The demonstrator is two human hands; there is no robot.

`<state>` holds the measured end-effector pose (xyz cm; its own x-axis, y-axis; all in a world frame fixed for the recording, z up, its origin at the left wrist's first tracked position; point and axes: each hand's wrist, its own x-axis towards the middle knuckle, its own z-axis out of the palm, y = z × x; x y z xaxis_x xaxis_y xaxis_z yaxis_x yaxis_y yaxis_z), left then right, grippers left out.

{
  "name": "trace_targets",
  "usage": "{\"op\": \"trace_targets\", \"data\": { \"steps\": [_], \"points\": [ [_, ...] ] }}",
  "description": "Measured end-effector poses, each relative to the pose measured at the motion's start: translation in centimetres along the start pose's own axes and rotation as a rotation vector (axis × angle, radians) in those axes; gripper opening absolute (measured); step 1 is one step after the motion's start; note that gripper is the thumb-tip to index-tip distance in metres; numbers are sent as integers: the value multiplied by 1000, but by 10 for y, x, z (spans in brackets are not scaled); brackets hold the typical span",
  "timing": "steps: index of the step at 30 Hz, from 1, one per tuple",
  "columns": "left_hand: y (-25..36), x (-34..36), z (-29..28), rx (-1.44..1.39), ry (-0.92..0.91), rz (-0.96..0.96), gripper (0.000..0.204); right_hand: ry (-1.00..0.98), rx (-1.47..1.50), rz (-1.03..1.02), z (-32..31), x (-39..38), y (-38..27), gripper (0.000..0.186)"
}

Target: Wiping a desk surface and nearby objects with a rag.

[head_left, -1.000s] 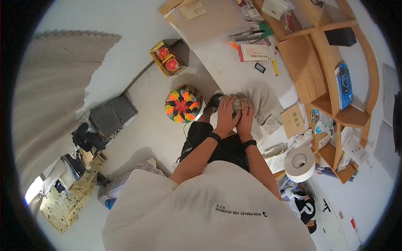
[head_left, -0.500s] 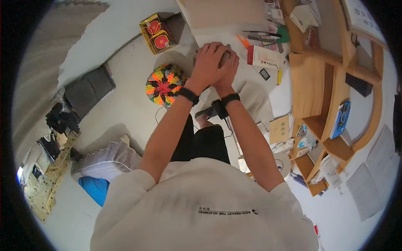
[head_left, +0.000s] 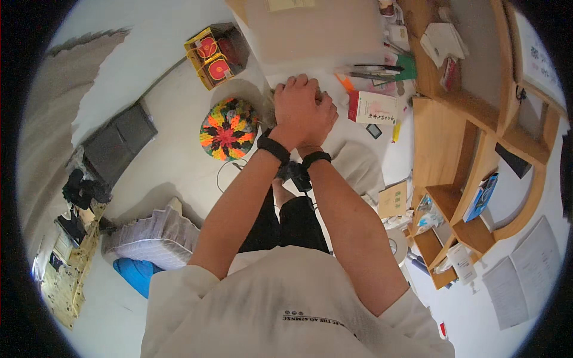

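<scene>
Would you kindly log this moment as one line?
left hand: overlapping right hand | at hands: grey item, mostly hidden | right side: red-and-white box

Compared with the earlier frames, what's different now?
The left hand and right hand have moved forward, farther from the body. Side by side on the greyish bundle at first, they now overlap, left over right, mostly hiding it; no release shows. The red-and-white box and multicoloured round cover stayed put.
</scene>
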<state>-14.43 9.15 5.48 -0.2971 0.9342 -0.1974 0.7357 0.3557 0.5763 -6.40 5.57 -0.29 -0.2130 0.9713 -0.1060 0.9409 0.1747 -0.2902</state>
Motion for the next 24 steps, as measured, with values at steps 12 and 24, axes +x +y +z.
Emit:
{"op": "trace_targets", "data": {
  "steps": [12, 24],
  "points": [
    [-2, 0, 7, 122, 46, 78, 30, 32, 6, -90, -10, 2, -3, 66],
    [7, 18, -9, 259, -14, 653, 49, 29, 247, -296, -23, -20, 35, 70]
  ]
}}
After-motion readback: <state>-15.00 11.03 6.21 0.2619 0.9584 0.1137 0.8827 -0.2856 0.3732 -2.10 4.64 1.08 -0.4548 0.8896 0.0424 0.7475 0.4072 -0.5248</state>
